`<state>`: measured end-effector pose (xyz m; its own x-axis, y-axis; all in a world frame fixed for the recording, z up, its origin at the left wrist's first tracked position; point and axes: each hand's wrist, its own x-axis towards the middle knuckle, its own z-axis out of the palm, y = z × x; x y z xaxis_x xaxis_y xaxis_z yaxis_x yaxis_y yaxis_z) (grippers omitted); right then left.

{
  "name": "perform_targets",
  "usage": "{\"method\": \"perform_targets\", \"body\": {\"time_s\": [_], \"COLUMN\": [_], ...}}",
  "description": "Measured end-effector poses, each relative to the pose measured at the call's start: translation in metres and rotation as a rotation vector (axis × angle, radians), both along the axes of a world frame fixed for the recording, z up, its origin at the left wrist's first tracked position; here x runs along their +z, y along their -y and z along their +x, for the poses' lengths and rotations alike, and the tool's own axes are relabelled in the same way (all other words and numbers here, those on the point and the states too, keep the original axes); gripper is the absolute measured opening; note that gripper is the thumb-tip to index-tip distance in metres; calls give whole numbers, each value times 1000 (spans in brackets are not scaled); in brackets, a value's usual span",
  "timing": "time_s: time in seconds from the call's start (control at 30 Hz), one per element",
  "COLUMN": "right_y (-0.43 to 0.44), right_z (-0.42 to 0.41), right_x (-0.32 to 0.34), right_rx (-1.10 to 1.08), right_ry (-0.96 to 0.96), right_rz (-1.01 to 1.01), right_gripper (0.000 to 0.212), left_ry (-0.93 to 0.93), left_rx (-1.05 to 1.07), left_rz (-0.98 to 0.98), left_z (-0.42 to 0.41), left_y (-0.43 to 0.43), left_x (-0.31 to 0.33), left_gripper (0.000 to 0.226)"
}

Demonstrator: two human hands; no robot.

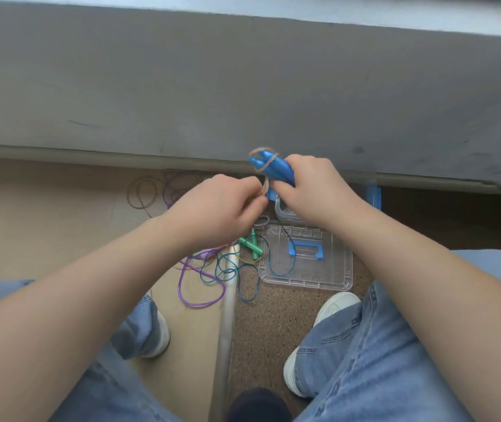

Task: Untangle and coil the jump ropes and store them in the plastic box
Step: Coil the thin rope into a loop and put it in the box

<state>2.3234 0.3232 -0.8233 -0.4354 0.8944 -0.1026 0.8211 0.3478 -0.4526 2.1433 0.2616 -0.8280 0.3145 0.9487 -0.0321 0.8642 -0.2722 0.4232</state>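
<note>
My right hand (310,190) grips two blue jump-rope handles (273,169) held together, with a tan rubber band (263,161) looped around their tips. My left hand (225,205) pinches the lower end of that band beside the handles. The blue rope (276,269) hangs down and lies in loops across the clear box lid (334,278) with its blue handle. The clear plastic box (286,213) is mostly hidden under my right hand. Green handles (252,245) and a purple rope (200,300) lie tangled on the floor below my hands.
A grey wall runs across the back. More rope loops (142,193) lie on the floor at the left. A pale strip (228,315) divides the beige floor from the brown speckled floor. My knees and white shoes (328,309) frame the bottom.
</note>
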Motion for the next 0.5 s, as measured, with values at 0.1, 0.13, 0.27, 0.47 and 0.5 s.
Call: {"method": "perform_targets", "body": {"time_s": [0.1,0.13,0.27,0.47,0.5], "right_y": [6,9,22,25,24], "right_z": [-2,-3,-8,-6,-6], "right_x": [-8,-8,-2,16,19], "right_rx": [88,145,422,408,343], "right_ry": [124,150,176,-167,-222], "right_rz": [-48,-57,-73,-153,-140], "right_gripper": [17,17,14,20,21], "left_ry": [-195,-209,-139,210,263], "left_rx": [-179,-195,-197,171,257], "left_rz": [155,179,235,-70,-104], "left_z": [-6,-10,-24,-26,-26], "left_y": [-2,-4,-15,-19,-19], "left_x": [7,11,17,10,7], "left_gripper": [41,45,60,61,60]}}
